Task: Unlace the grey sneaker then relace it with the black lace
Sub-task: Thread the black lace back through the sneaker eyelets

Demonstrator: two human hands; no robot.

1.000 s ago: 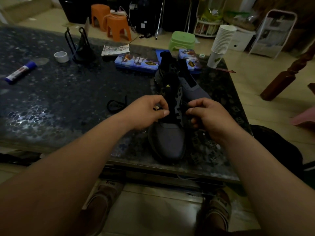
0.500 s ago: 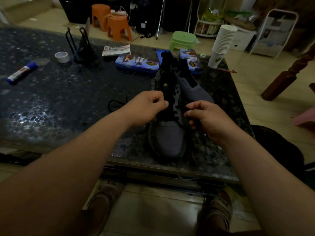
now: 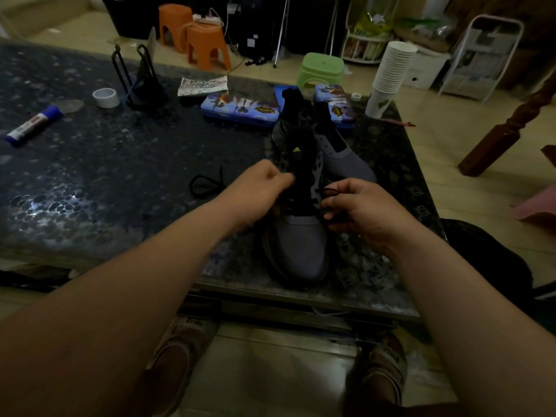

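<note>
the grey sneaker (image 3: 301,251) stands toe-near at the near right edge of the table (image 3: 120,176). the right hand (image 3: 361,209) pinches a loop of black lace (image 3: 331,192) at its right eyelets. the left hand (image 3: 258,188) is curled tight at the left eyelets; what it grips i cannot tell. farther back lie blue tins (image 3: 240,108), lids shut, contents hidden, and paper cups (image 3: 391,70) nested in a tall stack.

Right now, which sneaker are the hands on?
The nearer grey sneaker: left hand and right hand pinch its black lace. The other sneaker sits untouched behind.
</note>
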